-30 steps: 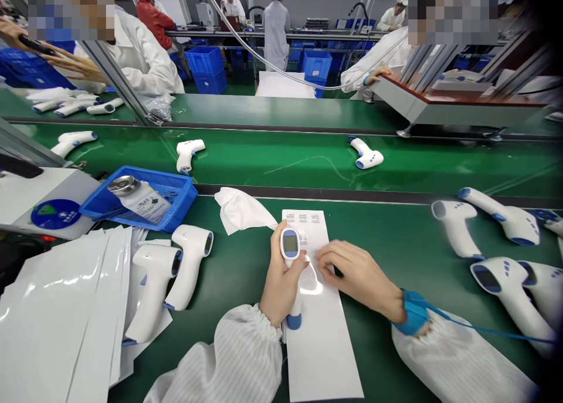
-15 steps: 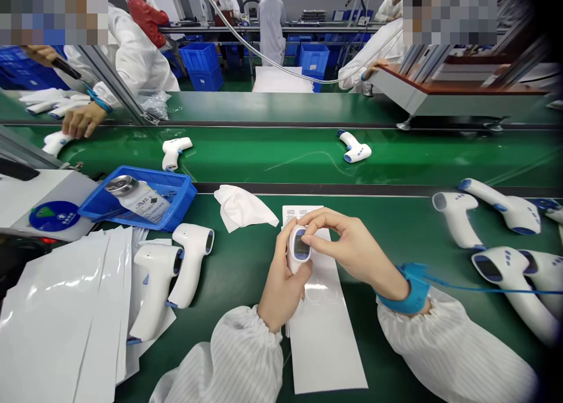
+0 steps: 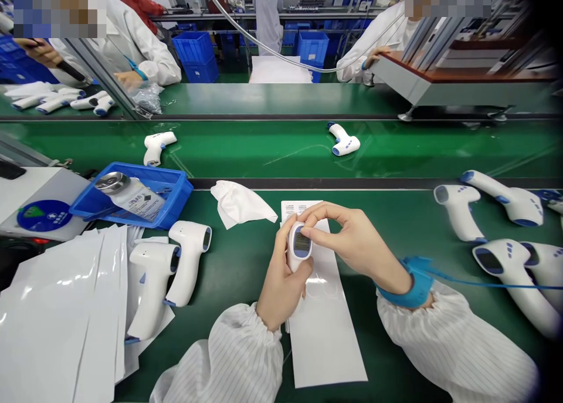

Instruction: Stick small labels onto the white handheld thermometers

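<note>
A white infrared thermometer (image 3: pixel 299 256) stands with its dark, blue-rimmed screen toward me. My left hand (image 3: pixel 280 285) is closed around its body. My right hand (image 3: pixel 347 239) bends over the top, its thumb against the screen's upper corner and its fingers at the upper edge. Whether a thin film lies under that thumb, I cannot tell. Beneath both hands, a long white sheet (image 3: pixel 328 344) rests on the green bench. A crumpled white cloth (image 3: pixel 241 205) lies beyond my left hand. Two more thermometers (image 3: pixel 190 262) lie to the left, partly over white sheets (image 3: pixel 57 315).
A blue tray (image 3: pixel 176 212) holding a metal-capped bottle (image 3: pixel 132 195) stands at left. Several thermometers (image 3: pixel 505 268) lie at right. Across the bench runs a green conveyor (image 3: pixel 246 151) carrying two thermometers. Co-workers in white sit beyond. A blue wrist-strap cord (image 3: pixel 484 283) trails right.
The conveyor's thermometers have shifted slightly left. A co-worker's hand at far left has drawn back from the belt. My hands keep nearly the same pose; the right thumb has moved slightly up the screen.
</note>
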Available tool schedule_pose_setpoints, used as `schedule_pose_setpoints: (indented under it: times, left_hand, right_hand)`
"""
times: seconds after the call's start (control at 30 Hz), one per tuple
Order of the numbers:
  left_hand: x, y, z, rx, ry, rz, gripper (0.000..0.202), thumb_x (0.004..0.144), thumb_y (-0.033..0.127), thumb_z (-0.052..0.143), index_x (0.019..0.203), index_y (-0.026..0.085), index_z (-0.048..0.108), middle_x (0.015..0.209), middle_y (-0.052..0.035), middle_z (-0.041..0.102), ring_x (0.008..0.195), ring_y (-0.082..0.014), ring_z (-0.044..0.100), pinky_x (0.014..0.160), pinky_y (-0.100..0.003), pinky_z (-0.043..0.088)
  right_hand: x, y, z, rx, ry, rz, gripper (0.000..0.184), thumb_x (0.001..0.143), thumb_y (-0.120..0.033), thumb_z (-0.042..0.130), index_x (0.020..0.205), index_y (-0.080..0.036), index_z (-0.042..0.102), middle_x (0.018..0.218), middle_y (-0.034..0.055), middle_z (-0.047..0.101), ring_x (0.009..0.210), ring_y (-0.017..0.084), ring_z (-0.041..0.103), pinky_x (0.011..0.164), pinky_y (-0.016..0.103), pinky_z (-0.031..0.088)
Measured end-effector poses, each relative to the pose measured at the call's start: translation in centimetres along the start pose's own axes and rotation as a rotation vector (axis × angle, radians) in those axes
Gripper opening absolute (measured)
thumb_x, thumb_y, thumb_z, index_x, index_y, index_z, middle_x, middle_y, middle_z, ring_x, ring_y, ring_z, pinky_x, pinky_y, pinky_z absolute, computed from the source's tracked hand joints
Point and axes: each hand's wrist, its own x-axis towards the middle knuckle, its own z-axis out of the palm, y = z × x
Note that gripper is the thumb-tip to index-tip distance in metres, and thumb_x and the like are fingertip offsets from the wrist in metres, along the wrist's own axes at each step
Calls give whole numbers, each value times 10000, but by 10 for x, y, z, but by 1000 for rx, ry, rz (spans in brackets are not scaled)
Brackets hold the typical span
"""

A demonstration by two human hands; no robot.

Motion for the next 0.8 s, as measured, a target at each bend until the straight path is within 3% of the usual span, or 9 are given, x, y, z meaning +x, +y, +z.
schedule_pose_setpoints:
  times: [0.37,0.5,0.7,0.8]
  left_hand:
    - [-3,3,-2,-56,-60,1,715,848,150,576,1456,416,312,1343,-51,523,476,-18,488,391,-201,449]
    - [-4,5,-4,-151,-112,-24,616,916,302,545,1474,386,299,1296,-70,527,478,-16,490,425,-208,447]
    - [-4,2,-3,-152,-86,-44,565,961,312,455,1494,374,275,998,-15,601,447,-38,457,423,-204,436]
    - [-4,2,-2,-106,-53,-11,562,952,306,459,1491,339,305,993,-29,626,431,-43,459,414,-211,441]
  right_hand:
    - [-1,-2,0,-4,4,-3,87,784,-199,707,714,-228,664,925,-9,743,954,202,689,925,360,493]
    - [-1,-3,0,-2,8,-6,83,786,-205,702,716,-229,665,924,-6,744,962,206,689,926,363,497]
    - [-2,-3,2,-11,24,-22,90,781,-192,705,711,-223,657,911,1,741,941,204,692,917,360,508]
    - [-3,-2,2,-26,25,-45,86,827,-210,675,747,-225,644,925,4,732,947,198,683,917,361,505]
